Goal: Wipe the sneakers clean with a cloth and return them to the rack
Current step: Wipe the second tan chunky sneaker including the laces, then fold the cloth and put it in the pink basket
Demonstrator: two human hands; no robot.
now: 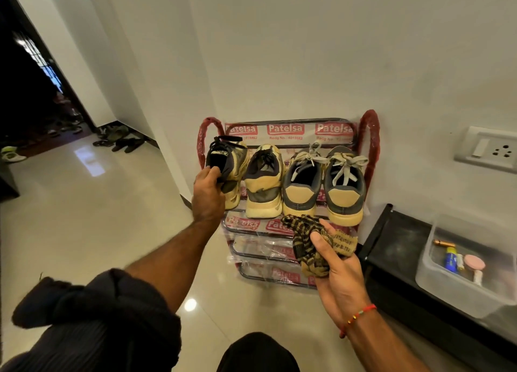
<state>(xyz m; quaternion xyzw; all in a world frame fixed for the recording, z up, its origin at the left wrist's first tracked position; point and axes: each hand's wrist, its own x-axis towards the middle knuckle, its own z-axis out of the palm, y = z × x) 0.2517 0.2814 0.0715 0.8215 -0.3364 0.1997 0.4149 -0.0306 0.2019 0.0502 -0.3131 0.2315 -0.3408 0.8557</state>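
4 sneakers sit heels-out on the top shelf of the shoe rack (288, 121), which stands against the white wall (307, 50); the leftmost sneaker (228, 166) is tilted at the shelf's left edge, partly past the red side post (205, 136), and the left hand (208, 194) grips its heel with curled fingers; the second sneaker (264, 181) sits just beside it, then the third sneaker (303, 184) and fourth sneaker (345, 187) side by side, the last close to the right post (370, 148); the right hand (340, 271) is below the shelf's front edge, fingers curled round a crumpled brown patterned cloth (310, 245), which hangs just under the third sneaker's heel; open tiled floor (84, 209) spreads to the left of the rack; on the right a black table (397, 254) stands near the rack, bearing a clear plastic box (436, 287); a wall socket (488, 149) is above it.
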